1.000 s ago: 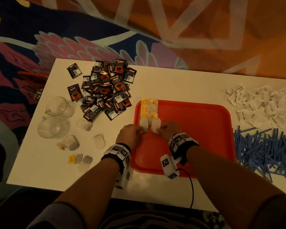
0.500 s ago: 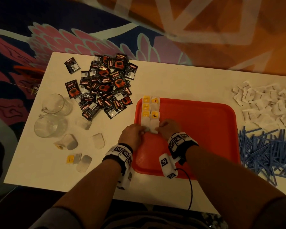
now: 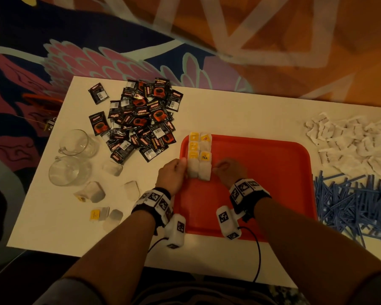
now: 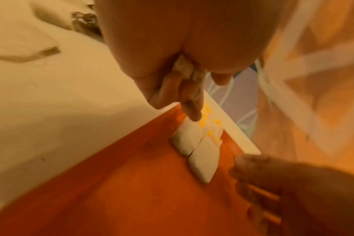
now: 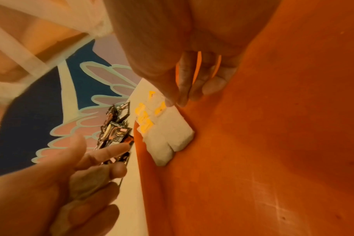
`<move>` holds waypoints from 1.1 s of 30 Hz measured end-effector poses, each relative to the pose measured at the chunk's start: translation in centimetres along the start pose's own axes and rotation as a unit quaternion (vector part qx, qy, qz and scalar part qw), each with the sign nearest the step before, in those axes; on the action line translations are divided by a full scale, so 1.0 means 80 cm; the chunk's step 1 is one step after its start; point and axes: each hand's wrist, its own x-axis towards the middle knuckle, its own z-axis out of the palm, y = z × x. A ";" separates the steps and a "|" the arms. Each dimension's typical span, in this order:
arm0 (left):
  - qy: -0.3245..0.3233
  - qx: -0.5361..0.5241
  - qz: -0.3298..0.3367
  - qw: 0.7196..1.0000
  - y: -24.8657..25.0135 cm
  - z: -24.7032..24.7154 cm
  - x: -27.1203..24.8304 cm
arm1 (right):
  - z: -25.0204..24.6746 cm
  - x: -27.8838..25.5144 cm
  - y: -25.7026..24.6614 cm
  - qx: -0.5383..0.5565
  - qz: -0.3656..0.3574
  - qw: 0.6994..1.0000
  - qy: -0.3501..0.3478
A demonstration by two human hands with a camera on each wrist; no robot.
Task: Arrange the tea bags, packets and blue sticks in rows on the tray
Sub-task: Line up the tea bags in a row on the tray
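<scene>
Hands (image 3: 198,172) eased apart; tea bags (image 3: 199,170) now uncovered, left palm contents unclear

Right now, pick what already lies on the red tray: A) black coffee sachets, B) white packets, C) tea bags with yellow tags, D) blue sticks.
C: only tea bags with yellow tags lie on the red tray, in two columns at its far left corner; the black coffee sachets, blue sticks and white packets are all on the white table.
</scene>
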 end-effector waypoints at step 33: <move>0.006 -0.135 0.124 0.983 0.079 -0.073 -0.061 | -0.026 -0.068 -0.085 0.340 -0.055 0.931 -0.118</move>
